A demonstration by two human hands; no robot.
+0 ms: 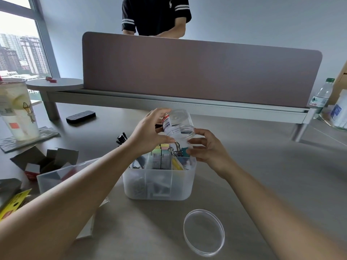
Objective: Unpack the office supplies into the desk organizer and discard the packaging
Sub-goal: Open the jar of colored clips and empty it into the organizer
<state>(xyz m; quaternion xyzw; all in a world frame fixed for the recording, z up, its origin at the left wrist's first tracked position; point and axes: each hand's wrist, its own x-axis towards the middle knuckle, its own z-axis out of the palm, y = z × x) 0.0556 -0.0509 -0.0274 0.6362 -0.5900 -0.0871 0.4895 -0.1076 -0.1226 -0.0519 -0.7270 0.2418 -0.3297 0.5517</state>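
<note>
From the head camera, the left hand [148,132] grips a clear plastic jar [178,124], tipped mouth-down over the organizer [159,186] mid-desk; the right hand [206,147] cups loosely beside it, grasping nothing. The jar looks light, stiff and slick; best held around its labelled wall. Binder clips [176,150] spill below. The organizer's frosted walls blur its contents.

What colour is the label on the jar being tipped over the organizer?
White with a red band, on the clear jar; head view.

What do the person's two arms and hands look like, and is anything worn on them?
Both forearms are bare up to the frame edge; no sleeves are visible. The left hand and right hand wear no gloves, and no rings, watch or bracelet show.
</note>
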